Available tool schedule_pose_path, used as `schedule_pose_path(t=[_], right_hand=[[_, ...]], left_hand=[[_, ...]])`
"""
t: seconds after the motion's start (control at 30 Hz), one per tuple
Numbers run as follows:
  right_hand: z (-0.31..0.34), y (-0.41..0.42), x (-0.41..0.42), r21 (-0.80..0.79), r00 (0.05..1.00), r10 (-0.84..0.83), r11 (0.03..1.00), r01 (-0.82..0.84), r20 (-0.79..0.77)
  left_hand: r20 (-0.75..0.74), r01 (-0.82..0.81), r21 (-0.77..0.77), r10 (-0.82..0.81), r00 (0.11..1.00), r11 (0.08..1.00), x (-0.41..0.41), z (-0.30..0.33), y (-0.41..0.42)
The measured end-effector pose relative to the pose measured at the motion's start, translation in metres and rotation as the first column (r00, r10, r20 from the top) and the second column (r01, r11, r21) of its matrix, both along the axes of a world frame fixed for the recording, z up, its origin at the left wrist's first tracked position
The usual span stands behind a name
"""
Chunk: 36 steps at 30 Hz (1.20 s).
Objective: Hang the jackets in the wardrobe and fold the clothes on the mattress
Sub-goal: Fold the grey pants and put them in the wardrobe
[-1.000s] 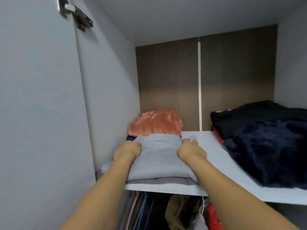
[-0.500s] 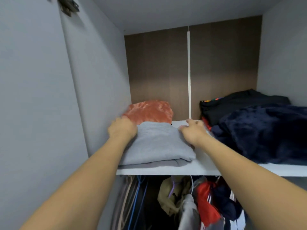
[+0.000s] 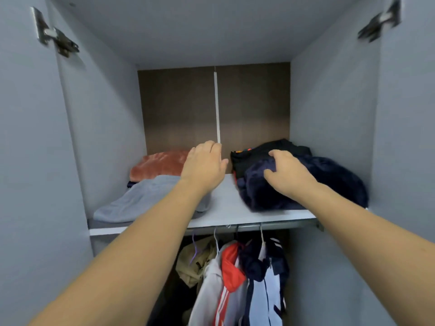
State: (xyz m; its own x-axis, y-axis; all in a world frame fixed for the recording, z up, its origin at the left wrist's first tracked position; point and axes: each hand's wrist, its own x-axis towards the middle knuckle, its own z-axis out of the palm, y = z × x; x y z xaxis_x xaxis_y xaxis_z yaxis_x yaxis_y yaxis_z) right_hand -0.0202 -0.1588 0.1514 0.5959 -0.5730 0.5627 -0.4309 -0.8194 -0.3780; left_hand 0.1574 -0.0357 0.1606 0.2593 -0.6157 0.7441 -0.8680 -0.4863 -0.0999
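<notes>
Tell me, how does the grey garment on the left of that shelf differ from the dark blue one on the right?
The grey garment is pale, smooth and folded flat; the dark blue garment looks fluffy and lies in a loose heap. No hand touches the grey garment, while the right hand rests on the dark blue one. The left hand hovers between them. Both lie on the white shelf.

Pale grey side panels (image 3: 101, 128) and a grey top panel (image 3: 211, 27) are enclosing the compartment, while a brown wood-grain back panel (image 3: 179, 109) is showing a thin white vertical strip (image 3: 216, 107); metal hinges (image 3: 56, 40) are sitting at both upper corners, and soft light is falling evenly across the pale surfaces
</notes>
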Motion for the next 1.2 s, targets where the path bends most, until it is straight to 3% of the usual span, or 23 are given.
schedule_pose_path(t=[0.27,0.57,0.97,1.2], right_hand=[[-0.008,0.024,-0.122,-0.015,0.98,-0.196,0.981,0.195,-0.03],[-0.016,0.085,-0.232,-0.015,0.909,-0.41,0.912,0.41,-0.074],[-0.023,0.166,-0.487,-0.112,0.8,-0.599,0.793,0.599,0.039],[-0.049,0.197,-0.659,-0.012,0.672,-0.741,0.671,0.741,0.011]], left_hand=[[0.165,0.196,0.018,-0.196,0.967,0.981,-0.081,-0.004,-0.011],[0.237,0.371,0.05,-0.372,0.897,0.927,-0.177,-0.022,-0.005],[0.29,0.754,-0.111,-0.704,0.648,0.648,-0.432,-0.012,0.018],[0.293,0.838,-0.023,-0.798,0.527,0.545,-0.611,-0.04,0.004]])
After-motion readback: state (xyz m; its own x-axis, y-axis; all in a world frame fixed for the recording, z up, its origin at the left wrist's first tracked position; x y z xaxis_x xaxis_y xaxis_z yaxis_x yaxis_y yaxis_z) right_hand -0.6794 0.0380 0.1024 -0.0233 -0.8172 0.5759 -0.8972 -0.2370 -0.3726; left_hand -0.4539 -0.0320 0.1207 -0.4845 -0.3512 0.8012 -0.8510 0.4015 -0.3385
